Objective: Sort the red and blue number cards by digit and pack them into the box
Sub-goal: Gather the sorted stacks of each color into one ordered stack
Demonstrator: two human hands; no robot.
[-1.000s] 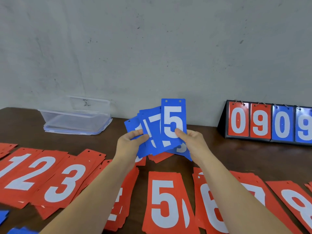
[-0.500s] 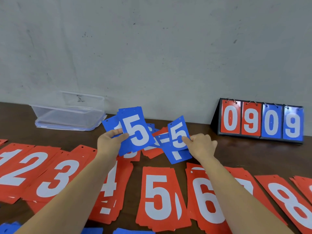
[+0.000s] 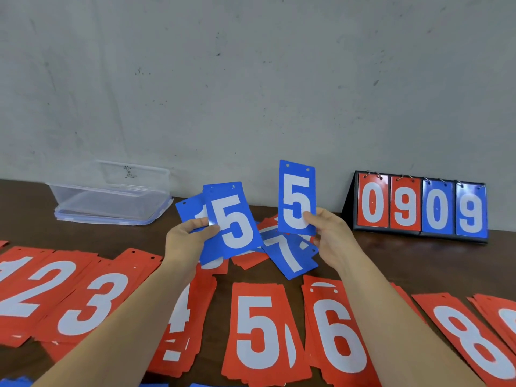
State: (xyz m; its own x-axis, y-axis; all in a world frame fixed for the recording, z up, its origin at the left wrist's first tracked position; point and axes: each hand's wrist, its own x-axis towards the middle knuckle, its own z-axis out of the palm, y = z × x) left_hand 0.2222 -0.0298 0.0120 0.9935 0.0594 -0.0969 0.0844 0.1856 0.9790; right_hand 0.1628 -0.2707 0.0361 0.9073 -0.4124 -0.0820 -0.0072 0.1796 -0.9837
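Above the surface (image 3: 391, 255), one blue 5 (image 3: 296, 196) is pinched by right fingers (image 3: 311, 217), a stack (image 3: 234, 219) by left fingers (image 3: 208, 231); edges should be squared.

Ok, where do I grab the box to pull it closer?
Take the box by its near long wall, coming from above and the front. Its top is open and nothing seems to be inside, so fingers can hook over the rim with the thumb outside. It seems to sit on its lid, which may stay behind.
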